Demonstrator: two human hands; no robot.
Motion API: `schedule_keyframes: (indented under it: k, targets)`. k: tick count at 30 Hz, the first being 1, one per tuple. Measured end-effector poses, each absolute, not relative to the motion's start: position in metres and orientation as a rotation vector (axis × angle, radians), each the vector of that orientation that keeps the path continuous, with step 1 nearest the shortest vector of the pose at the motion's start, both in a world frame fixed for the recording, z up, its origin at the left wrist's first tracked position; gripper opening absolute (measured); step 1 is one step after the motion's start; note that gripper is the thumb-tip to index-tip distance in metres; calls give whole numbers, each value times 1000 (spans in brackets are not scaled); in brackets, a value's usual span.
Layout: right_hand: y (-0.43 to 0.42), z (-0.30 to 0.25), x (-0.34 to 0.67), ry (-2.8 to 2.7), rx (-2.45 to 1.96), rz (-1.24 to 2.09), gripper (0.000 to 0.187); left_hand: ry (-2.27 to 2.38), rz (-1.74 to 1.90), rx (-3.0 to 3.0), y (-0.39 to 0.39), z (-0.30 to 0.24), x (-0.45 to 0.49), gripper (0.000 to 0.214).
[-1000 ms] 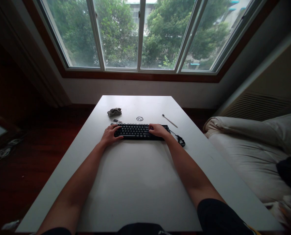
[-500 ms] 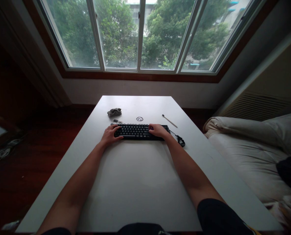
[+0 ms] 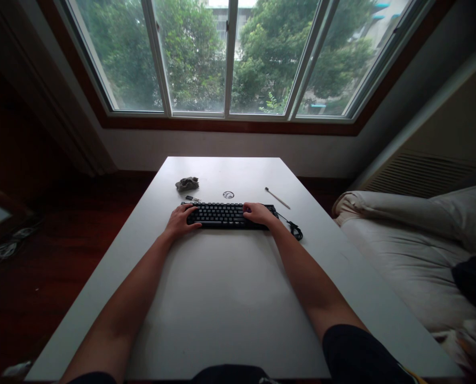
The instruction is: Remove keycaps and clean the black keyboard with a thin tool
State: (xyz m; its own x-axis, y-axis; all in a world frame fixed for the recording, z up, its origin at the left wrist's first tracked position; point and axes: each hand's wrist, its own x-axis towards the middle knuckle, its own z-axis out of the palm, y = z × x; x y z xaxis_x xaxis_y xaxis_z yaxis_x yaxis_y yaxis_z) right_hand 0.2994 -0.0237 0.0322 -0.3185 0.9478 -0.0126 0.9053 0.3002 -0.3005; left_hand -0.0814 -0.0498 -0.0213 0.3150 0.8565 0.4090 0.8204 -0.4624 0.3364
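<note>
No change over the last second: keyboard (image 3: pixel 225 215) lies unmoved on the desk (image 3: pixel 230 298). Left hand (image 3: pixel 180 221) cups its left end, thumb along the front edge; gripping or resting, cannot tell. Right hand (image 3: pixel 258 213) lies loosely open on the right-side keys.

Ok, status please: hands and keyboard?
Left hand on left end of keyboard, right hand on right end. Keyboard flat on table. Coiled cable beside right wrist.

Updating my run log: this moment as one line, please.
left hand: on black keyboard, left end | right hand: on its right end | white table: crumpled cloth, thin stick, coiled cable
</note>
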Motion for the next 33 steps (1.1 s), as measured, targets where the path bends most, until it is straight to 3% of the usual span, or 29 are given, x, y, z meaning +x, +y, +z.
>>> schedule_keyframes:
  k: [33]
  targets:
    - [-25,34,298,-2387,-1733,377,19,1588,842,2484,-51,-20,-81,70]
